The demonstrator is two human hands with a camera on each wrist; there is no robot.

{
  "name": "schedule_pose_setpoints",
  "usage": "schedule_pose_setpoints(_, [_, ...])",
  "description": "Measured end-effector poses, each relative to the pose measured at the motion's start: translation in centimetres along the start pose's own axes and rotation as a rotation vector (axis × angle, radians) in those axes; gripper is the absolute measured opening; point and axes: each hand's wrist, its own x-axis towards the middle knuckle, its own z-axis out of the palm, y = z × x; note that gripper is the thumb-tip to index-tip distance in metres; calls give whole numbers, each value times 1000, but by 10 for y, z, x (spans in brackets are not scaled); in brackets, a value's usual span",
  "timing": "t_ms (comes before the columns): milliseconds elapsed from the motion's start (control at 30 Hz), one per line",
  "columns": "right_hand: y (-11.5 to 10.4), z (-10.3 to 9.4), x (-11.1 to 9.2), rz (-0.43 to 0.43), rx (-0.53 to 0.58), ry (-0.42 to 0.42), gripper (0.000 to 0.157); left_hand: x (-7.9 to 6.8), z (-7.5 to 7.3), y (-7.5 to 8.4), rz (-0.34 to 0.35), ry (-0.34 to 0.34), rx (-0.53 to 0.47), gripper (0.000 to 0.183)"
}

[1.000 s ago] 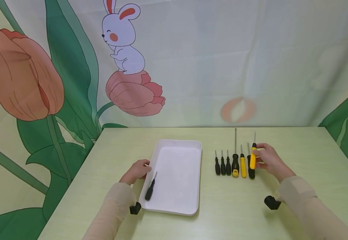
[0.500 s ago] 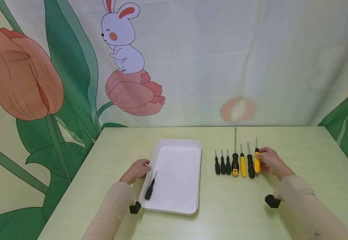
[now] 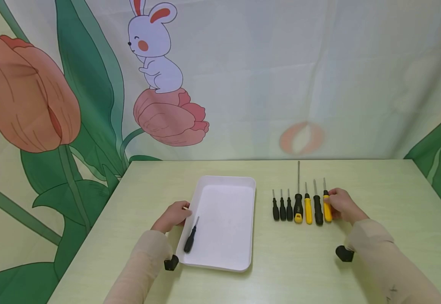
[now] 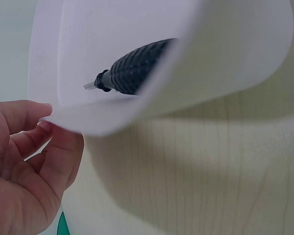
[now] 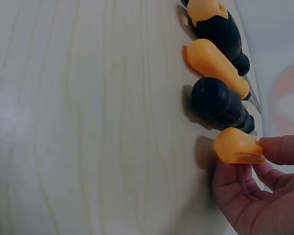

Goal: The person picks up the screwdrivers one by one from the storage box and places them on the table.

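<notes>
My right hand (image 3: 344,205) pinches the handle of a yellow screwdriver (image 3: 327,207) at the right end of a row. In the right wrist view, thumb and fingers hold its yellow handle (image 5: 237,147) close over the table. Beside it lies a black screwdriver (image 3: 317,209), then a thinner yellow screwdriver (image 3: 308,211). My left hand (image 3: 174,216) grips the left rim of a white tray (image 3: 220,180), thumb on top and fingers below in the left wrist view. Inside the tray lies a small black screwdriver (image 4: 137,66), slanting along the left wall.
Farther left in the row are a long black-and-yellow screwdriver (image 3: 298,207) and several small black screwdrivers (image 3: 282,211). All lie on a pale wooden table (image 3: 289,261). A printed curtain (image 3: 243,84) hangs behind the table's back edge.
My right hand has moved the yellow screwdriver slightly right and down, from over the black screwdriver to the row's right end. The left hand and tray have stayed in place.
</notes>
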Motion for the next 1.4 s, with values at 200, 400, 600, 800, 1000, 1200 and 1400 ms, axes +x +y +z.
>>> schedule_pose_setpoints(200, [-8, 5, -8, 14, -83, 33, 37, 1, 0, -1, 9, -6, -11, 28])
schedule_pose_setpoints(400, [-12, 8, -16, -6, -130, 56, 24, 0, 0, -1, 11, -7, -5, 29])
schedule_pose_setpoints(600, [-16, 8, -21, -12, -195, 70, 25, -1, -1, 0, -5, -6, 3, 30])
schedule_pose_setpoints(800, [-18, 9, -22, -14, -263, 68, 26, -2, 0, 0, -13, 1, 0, 29])
schedule_pose_setpoints(1000, [-18, 9, -23, -24, -301, 73, 22, -1, 1, -1, -8, 9, 3, 29])
schedule_pose_setpoints(1200, [-18, 9, -26, -43, -325, 78, 25, 0, 1, -1, -4, 10, 9, 29])
schedule_pose_setpoints(1400, [-17, 9, -23, -38, -328, 86, 28, 0, 0, -2, 0, 9, 13, 29])
